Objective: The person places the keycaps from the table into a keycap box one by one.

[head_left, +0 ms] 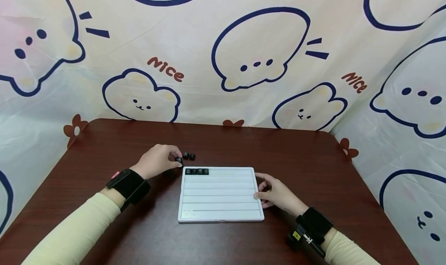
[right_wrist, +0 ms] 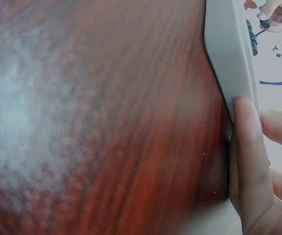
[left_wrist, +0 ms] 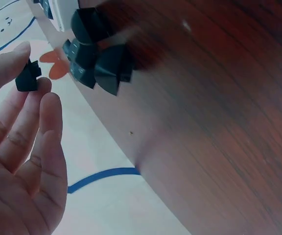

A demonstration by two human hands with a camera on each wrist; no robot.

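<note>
The word "Nice" (head_left: 165, 69), the only text that can be read around me, appears twice in slanting reddish-brown letters on the pale printed cloth (head_left: 195, 32) in front of me, each time just above and to the right of a small smiling cartoon head (head_left: 141, 92). A red tag (head_left: 115, 174) on my left wristband (head_left: 129, 187) and a yellow label (head_left: 296, 235) on the device (head_left: 309, 240) at my right wristband (head_left: 315, 223) are too small to read, as are any characters on the black keys (head_left: 196, 171).
</note>
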